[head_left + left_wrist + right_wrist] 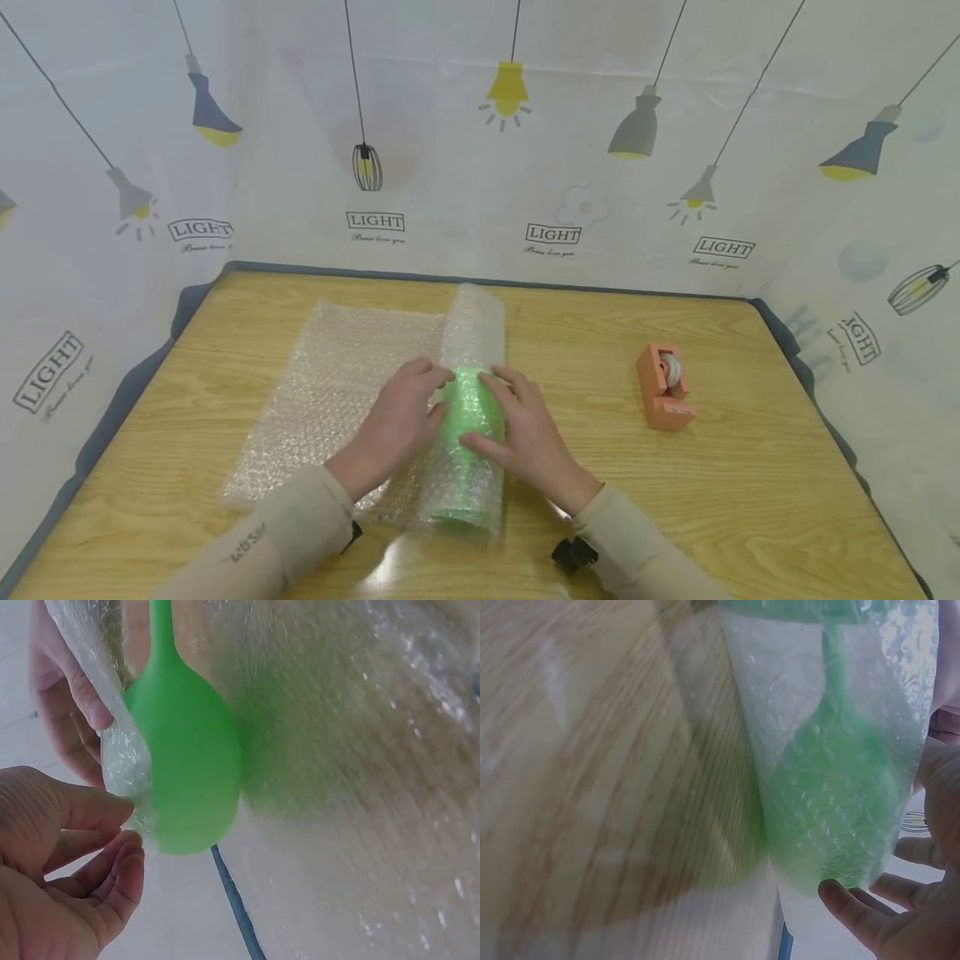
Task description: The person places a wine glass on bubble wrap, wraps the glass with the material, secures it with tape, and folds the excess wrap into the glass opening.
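Where the bench [750, 467] runs off to the left, a sheet of bubble wrap [337, 358] lies flat, its right part folded over a green goblet [471, 408]; next along comes the left hand [396, 417], thumb and fingertips pinching the edge of the folded-over wrap beside the goblet's bowl, as the left wrist view shows; that same view has part of the bowl bare, outside the flap, so the cover looks incomplete on that side. Lying on its side near the middle, the goblet has its bowl between the two hands, its stem and foot pointing toward the person; the wrap reaches past the bowl at the far end. Just right of it, the right hand [528, 433] rests spread against the wrapped bowl, fingers parted and gripping nothing that I can make out; well apart, further right, stands an orange tape dispenser [666, 387], with neither hand near it. Judging by this, the step in hand is the first turn of wrapping; the next move calls for tucking the flap snugly under the bowl and rolling the goblet leftward along the flat sheet, both hands pressing evenly so that the loose wrap does not slip.
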The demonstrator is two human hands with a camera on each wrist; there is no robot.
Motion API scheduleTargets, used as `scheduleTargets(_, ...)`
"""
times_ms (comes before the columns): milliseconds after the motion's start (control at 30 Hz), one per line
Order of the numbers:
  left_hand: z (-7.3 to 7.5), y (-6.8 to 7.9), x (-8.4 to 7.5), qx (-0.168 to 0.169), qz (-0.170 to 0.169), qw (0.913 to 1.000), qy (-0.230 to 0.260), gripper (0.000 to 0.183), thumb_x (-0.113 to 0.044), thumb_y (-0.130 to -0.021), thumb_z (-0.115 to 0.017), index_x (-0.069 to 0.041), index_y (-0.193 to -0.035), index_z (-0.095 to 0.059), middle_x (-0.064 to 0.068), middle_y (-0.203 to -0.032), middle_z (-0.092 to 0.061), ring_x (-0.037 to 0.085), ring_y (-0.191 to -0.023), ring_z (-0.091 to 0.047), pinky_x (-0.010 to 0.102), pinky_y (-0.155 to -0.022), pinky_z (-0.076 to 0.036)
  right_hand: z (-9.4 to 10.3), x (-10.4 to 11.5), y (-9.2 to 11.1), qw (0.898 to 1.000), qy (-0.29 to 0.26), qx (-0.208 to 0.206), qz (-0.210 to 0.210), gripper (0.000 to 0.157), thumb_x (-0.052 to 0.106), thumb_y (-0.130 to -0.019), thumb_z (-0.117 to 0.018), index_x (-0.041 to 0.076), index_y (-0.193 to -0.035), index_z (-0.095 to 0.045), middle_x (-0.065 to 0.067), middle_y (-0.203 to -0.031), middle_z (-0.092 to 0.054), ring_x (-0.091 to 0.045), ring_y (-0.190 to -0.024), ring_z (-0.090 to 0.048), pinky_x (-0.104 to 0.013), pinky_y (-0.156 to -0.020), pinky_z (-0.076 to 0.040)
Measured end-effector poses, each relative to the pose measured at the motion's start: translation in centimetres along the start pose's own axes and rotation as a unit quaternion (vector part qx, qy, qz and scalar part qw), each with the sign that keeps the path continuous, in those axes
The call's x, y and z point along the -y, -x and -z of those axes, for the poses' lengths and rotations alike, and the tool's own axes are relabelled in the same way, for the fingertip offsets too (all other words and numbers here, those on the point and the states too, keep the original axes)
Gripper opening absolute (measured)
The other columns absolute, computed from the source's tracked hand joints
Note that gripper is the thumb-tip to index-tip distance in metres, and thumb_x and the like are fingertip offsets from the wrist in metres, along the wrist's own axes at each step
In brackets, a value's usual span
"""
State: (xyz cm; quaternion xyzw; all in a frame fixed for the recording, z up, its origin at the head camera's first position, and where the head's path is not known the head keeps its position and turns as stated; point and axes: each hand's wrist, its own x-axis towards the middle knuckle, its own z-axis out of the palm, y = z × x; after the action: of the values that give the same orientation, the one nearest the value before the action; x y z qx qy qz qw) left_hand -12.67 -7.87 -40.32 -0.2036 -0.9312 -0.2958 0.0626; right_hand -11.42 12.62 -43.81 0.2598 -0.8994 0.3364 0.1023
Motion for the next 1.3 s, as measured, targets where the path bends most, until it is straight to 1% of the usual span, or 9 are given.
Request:
scheduleTargets(133,-0.1,0.0,-0.3,-0.003,-0.029,0.9993,-0.024,0.032,0.008,-0.081,-0.080,0.002,-0.112,-0.075,0.013,-0.100,-0.072,0.024,-0.088,-0.068,0.034,-0.079,-0.062,-0.1,0.3,-0.1,1.000,-0.001,-0.005,-0.005,0.081,0.036,-0.082,-0.087,-0.002,-0.145,-0.053,-0.025,-0.150,-0.048,-0.041,-0.135,-0.048,-0.057,-0.110,-0.047)
scheduleTargets(233,-0.2,0.0,-0.6,-0.001,-0.037,0.9985,-0.040,0.028,0.012,-0.081,-0.075,0.005,-0.108,-0.076,0.013,-0.090,-0.070,0.019,-0.075,-0.063,0.025,-0.066,-0.058,-0.2,0.4,-0.2,1.000,-0.002,-0.010,-0.005,0.080,0.036,-0.081,-0.088,-0.002,-0.143,-0.054,-0.025,-0.149,-0.049,-0.041,-0.133,-0.049,-0.057,-0.109,-0.048)
scheduleTargets(333,-0.2,-0.2,-1.0,0.006,-0.035,0.9982,-0.048,0.007,0.008,-0.084,-0.070,0.002,-0.086,-0.073,0.006,-0.077,-0.063,0.014,-0.067,-0.055,0.020,-0.057,-0.051,-0.2,0.6,-0.2,1.000,-0.002,-0.012,-0.009,0.080,0.036,-0.081,-0.088,-0.002,-0.142,-0.054,-0.025,-0.149,-0.049,-0.041,-0.133,-0.049,-0.057,-0.109,-0.048)
scheduleTargets(367,-0.2,-0.2,-1.1,0.009,-0.033,0.9982,-0.049,0.009,0.005,-0.086,-0.070,0.000,-0.079,-0.070,0.004,-0.073,-0.060,0.012,-0.065,-0.052,0.019,-0.056,-0.049,-0.2,0.6,-0.2,1.000,-0.003,-0.012,-0.012,0.080,0.036,-0.081,-0.088,-0.003,-0.142,-0.054,-0.025,-0.150,-0.049,-0.041,-0.134,-0.049,-0.057,-0.109,-0.048)
scheduleTargets(467,-0.1,-0.5,-1.4,0.014,-0.035,0.9978,-0.055,0.032,-0.006,-0.091,-0.071,-0.011,-0.063,-0.055,-0.003,-0.061,-0.048,0.011,-0.060,-0.043,0.020,-0.052,-0.043,-0.2,0.8,-0.2,1.000,-0.008,-0.009,-0.024,0.082,0.036,-0.080,-0.089,-0.003,-0.143,-0.053,-0.024,-0.152,-0.047,-0.041,-0.137,-0.047,-0.057,-0.111,-0.047)
scheduleTargets(567,0.1,-0.6,-1.6,0.024,-0.017,0.9979,-0.057,0.040,-0.019,-0.094,-0.074,-0.011,-0.062,-0.052,-0.003,-0.057,-0.045,0.012,-0.058,-0.041,0.022,-0.051,-0.040,-0.1,0.8,-0.1,0.999,-0.027,-0.006,-0.032,0.082,0.034,-0.080,-0.089,-0.004,-0.143,-0.052,-0.023,-0.154,-0.046,-0.039,-0.138,-0.046,-0.055,-0.110,-0.048)
scheduleTargets(767,0.4,-0.7,-1.9,0.053,0.062,0.9960,-0.037,0.047,-0.036,-0.091,-0.079,-0.010,-0.064,-0.051,0.003,-0.063,-0.049,0.016,-0.058,-0.045,0.024,-0.049,-0.041,0.0,0.4,-0.2,0.994,-0.102,0.002,-0.031,0.072,0.023,-0.082,-0.089,-0.005,-0.139,-0.056,-0.022,-0.152,-0.046,-0.036,-0.138,-0.048,-0.039,-0.101,-0.057)
scheduleTargets(900,0.5,-0.5,-1.8,0.061,0.092,0.9934,-0.032,0.049,-0.043,-0.089,-0.081,-0.008,-0.069,-0.053,0.004,-0.067,-0.052,0.017,-0.060,-0.047,0.026,-0.049,-0.043,-0.1,0.3,-0.2,0.990,-0.138,0.007,-0.030,0.068,0.018,-0.083,-0.088,-0.006,-0.139,-0.057,-0.022,-0.150,-0.047,-0.038,-0.138,-0.049,-0.038,-0.104,-0.055)
scheduleTargets(1300,0.9,-0.6,-1.0,0.093,0.148,0.9843,-0.019,0.054,-0.052,-0.084,-0.083,-0.009,-0.070,-0.052,0.004,-0.066,-0.051,0.014,-0.055,-0.044,0.024,-0.048,-0.040,-0.6,0.3,-0.5,0.989,-0.149,0.006,0.000,0.065,0.015,-0.080,-0.090,-0.007,-0.134,-0.060,-0.022,-0.147,-0.050,-0.039,-0.134,-0.053,-0.039,-0.105,-0.054)
